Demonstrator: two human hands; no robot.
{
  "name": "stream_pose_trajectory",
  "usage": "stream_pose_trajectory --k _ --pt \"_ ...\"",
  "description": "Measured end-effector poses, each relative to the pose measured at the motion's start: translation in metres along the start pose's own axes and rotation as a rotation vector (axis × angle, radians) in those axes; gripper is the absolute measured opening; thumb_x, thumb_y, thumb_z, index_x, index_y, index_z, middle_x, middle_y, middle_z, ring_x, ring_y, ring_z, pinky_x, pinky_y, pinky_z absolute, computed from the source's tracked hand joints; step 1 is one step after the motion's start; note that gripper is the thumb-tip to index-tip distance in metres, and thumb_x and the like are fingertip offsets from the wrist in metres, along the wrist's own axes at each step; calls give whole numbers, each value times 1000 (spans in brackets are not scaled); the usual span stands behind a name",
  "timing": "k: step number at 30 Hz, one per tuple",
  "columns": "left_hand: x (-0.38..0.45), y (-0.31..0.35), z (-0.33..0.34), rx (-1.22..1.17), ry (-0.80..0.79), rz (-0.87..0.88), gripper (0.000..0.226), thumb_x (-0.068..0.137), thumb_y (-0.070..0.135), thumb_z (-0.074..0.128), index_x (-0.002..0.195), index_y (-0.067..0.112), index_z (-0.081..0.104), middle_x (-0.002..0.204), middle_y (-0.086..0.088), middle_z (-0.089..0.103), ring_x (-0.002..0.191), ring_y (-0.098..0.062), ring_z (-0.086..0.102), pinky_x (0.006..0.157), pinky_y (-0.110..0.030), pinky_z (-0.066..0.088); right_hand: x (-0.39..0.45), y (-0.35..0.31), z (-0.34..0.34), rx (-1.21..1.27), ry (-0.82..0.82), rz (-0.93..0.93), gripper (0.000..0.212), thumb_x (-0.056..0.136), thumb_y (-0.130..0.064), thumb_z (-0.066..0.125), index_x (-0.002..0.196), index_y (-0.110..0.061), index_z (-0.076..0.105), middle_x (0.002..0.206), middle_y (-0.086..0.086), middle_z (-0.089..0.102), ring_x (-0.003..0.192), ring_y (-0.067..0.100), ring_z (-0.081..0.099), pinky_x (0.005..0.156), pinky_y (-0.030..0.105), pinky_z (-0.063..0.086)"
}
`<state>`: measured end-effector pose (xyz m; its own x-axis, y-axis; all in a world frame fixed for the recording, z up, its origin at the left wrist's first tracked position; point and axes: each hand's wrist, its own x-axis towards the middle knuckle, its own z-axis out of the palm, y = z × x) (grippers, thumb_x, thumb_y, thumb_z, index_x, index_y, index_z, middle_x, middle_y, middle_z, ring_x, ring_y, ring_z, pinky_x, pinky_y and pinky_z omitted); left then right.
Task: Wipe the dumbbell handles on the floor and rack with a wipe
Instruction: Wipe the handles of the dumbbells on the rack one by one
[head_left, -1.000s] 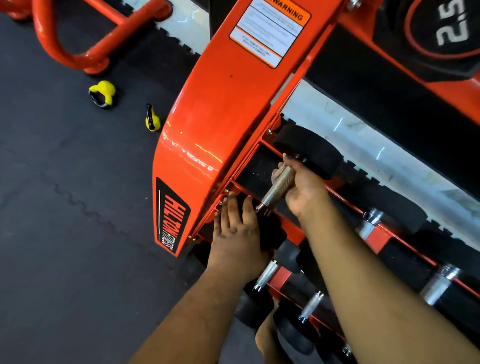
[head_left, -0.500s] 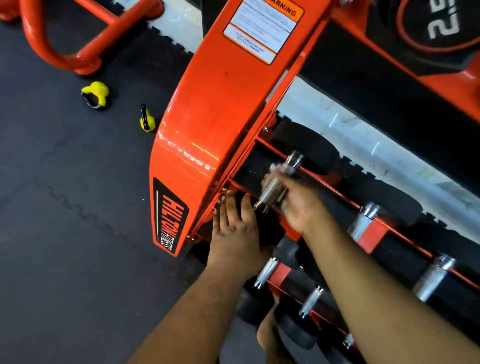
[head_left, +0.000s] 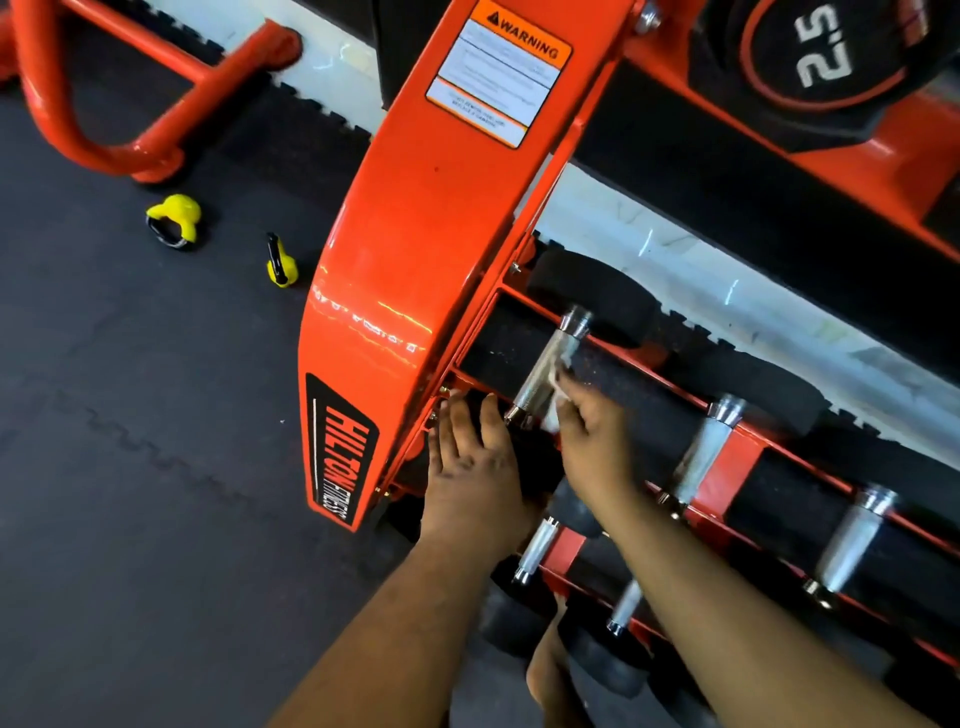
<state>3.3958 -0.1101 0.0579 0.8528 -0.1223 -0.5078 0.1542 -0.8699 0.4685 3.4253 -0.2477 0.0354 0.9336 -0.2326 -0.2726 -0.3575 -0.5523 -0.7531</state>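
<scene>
The knurled steel dumbbell handle (head_left: 546, 370) gleams on the orange rack (head_left: 415, 249). Her right hand (head_left: 592, 431) pinches a white wipe (head_left: 555, 400) against it; the left hand (head_left: 475, 467) rests flat, fingers loose.

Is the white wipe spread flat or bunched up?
Bunched up. The wipe shows as a small crumpled wad between the right hand's fingers, pressed against the dumbbell handle.

Right hand (head_left: 589, 431), wipe (head_left: 557, 387) against dumbbell handle (head_left: 545, 371)

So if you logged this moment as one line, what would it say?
step: wiping rack handle | right hand: holds wipe against dumbbell handle | left hand: flat on dumbbell end
</scene>
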Motion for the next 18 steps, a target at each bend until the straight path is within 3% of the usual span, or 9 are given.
stream_pose_trajectory --k 3,4,6,8,10,12,15,16,18 --pt "1 -1 2 20 -20 3 122 82 67 65 156 14 -17 164 -20 -20 154 -35 -17 127 -48 -2 4 1 -27 -311 3 -429 50 96 1 54 143 -17 56 148 3 53 131 19 54 104 22 45" --pt "1 -1 2 15 -19 2 123 82 67 65 156 14 -17 164 -20 -20 154 -35 -17 127 -48 -2 15 -4 -31 -450 30 -530 53 95 2 54 146 -16 53 152 4 49 134 21 52 102 23 43" --pt "1 -1 2 11 -15 2 124 81 67 66 157 14 -17 164 -21 -20 154 -35 -17 126 -48 -3 40 -7 -28 -726 16 -643 53 94 1 45 145 -10 52 153 11 47 138 28 48 109 33 36" --pt "1 -1 1 18 -27 2 125 82 66 66 157 14 -19 164 -22 -22 154 -35 -19 126 -48 -5 49 -4 -15 -889 -109 -691 55 90 -4 33 139 -5 57 148 16 52 141 32 44 118 43 30" --pt "1 -1 0 14 -32 -1 126 82 65 67 157 15 -21 164 -21 -23 154 -34 -20 126 -48 -5 49 2 -4 -1015 -233 -795 53 88 -8 35 133 -6 64 142 15 58 140 31 47 119 46 25" --pt "1 -2 1 3 -18 -3 126 81 63 69 158 16 -20 164 -20 -22 154 -33 -19 126 -49 -4 40 2 -6 -1071 -404 -895 54 87 -13 32 128 -10 67 137 11 63 136 28 52 118 46 28" --pt "2 -1 4 -12 -1 -6 128 80 61 72 158 17 -19 165 -20 -19 155 -33 -17 126 -49 -4 34 -1 -32 -858 -607 -956 49 88 -3 43 132 -8 65 138 11 63 137 26 50 120 44 28" --pt "3 -2 4 -12 6 -8 129 79 61 72 158 17 -19 165 -20 -19 155 -33 -16 126 -49 -3 37 -4 -40 -814 -623 -956 49 89 2 49 134 -8 64 140 11 61 139 26 48 120 44 30" --pt "3 -3 6 -11 14 -17 129 78 62 73 158 17 -19 166 -19 -17 155 -33 -15 126 -49 -3 46 -6 -50 -753 -504 -900 54 88 8 55 138 -10 60 145 10 56 143 26 43 121 43 29"
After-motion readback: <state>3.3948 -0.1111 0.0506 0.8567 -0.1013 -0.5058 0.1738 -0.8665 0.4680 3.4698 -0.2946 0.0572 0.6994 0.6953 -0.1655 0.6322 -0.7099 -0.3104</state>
